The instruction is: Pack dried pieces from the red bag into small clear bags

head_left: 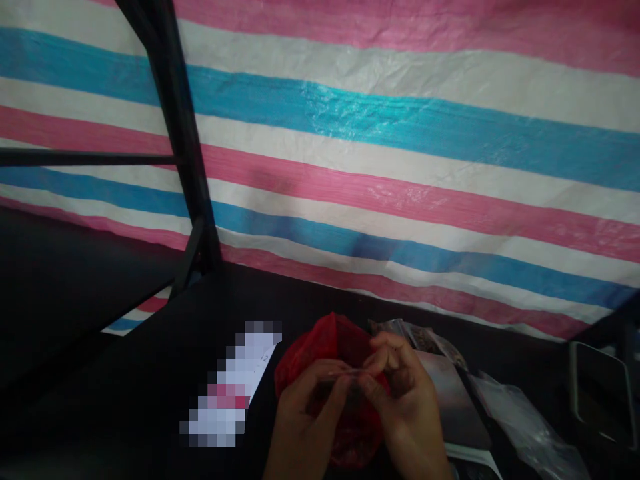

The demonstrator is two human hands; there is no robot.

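Small clear plastic packet (345,378), pinched at its top edge between both hands, low centre of frame, held just above the dark table (125,400). Contents hard to tell; dim light, something dark inside. Directly behind and under it, a red mesh bag (330,343), bunched up, partly hidden by the fingers.

Step in hand, by the look of it: working the mouth of the packet, either pressing it closed or pulling it open; cannot tell which. Next move likely calls for a steady two-sided pinch along the strip and a little sideways travel of the fingertips, without crushing the thin film.

Left hand (305,417): comes up from bottom edge, palm turned inward, thumb and forefinger closed on left end of the packet edge, other fingers curled loosely beneath. Right hand (405,393): back of hand toward camera, wrist bent in, thumb and first fingers grasping right end of the same edge, remaining fingers folded. Hands nearly touching at the fingertips.

Around: white printed card (227,383) flat on table, left of hands, print blurred out. Right of hands, a flat dark pad or scale (453,400), another filled clear bag (415,337) behind it, crumpled empty plastic bag (525,417) further right. Metal tray (600,393) at far right edge. Black metal frame (175,133) upright on left. Striped pink, white and blue tarp (400,133) across the whole background.
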